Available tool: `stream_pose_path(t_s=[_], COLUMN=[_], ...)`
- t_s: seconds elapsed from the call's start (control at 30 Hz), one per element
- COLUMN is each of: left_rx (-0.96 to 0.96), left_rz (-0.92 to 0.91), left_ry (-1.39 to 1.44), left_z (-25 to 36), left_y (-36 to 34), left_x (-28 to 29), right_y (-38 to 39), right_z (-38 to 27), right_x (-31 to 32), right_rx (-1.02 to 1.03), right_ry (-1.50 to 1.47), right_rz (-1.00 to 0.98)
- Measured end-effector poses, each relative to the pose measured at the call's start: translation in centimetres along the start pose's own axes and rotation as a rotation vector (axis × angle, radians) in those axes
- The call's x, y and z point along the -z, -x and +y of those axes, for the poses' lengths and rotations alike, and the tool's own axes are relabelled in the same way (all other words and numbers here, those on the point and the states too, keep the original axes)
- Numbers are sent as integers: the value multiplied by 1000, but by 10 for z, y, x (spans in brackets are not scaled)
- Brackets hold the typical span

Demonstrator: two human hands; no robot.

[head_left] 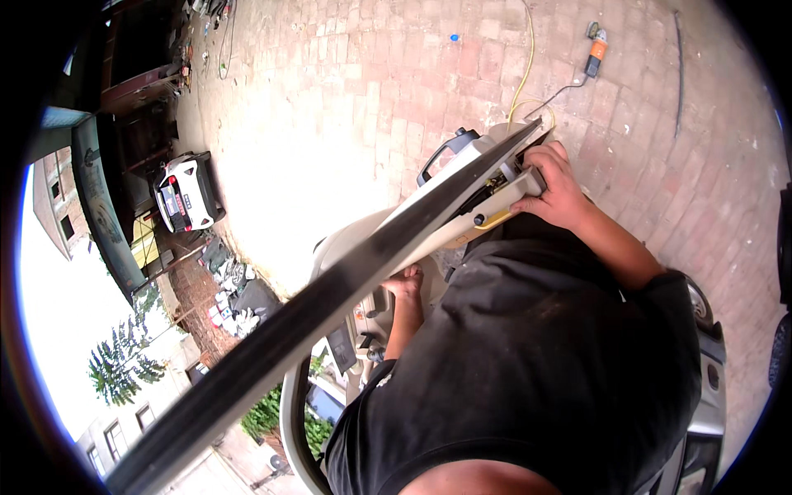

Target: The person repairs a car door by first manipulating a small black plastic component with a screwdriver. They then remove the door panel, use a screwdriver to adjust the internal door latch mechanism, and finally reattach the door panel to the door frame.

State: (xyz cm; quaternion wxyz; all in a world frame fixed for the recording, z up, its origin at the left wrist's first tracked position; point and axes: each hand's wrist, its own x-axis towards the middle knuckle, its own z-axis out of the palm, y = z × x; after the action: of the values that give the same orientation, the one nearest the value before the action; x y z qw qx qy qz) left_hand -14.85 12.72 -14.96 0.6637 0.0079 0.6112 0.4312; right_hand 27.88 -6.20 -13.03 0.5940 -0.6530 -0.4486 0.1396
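Observation:
A vehicle door stands in front of me, its black-edged window frame (363, 276) crossing the view diagonally. On its near side is a beige door trim panel (499, 210) with a yellow strip, and a gap between panel and door shows dark parts inside. My right hand (551, 186) is closed around the panel's far right end, fingers over the top and thumb on the near side. Lower down to the left, my left hand (404, 282) is closed beside the inner side of the door; the window frame partly hides it, so its grip is unclear.
An orange angle grinder (596, 56) lies on the brick paving at the far right, near a yellow hose (528, 58). A dark rod (679, 74) lies farther right. A white and black machine (188, 192) and a rubbish heap (243, 297) are on the left.

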Motion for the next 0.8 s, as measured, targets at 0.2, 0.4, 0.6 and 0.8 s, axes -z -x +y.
stream_pose_path(t_s=[0.2,0.4,0.6,0.8], left_rx=[29,13,-34,-39], left_rz=[-28,54,88,49], left_ry=[-154,-166,-134,-129], left_z=[1,9,10,0], left_y=[19,14,-12,10], left_x=[-9,11,34,9], right_y=[3,8,5,-18], right_z=[-10,-15,-14,-7], right_x=[16,22,34,46], right_rx=[50,84,69,-82], right_ry=[34,16,-156,-354], right_rz=[-84,-62,-163,-397])
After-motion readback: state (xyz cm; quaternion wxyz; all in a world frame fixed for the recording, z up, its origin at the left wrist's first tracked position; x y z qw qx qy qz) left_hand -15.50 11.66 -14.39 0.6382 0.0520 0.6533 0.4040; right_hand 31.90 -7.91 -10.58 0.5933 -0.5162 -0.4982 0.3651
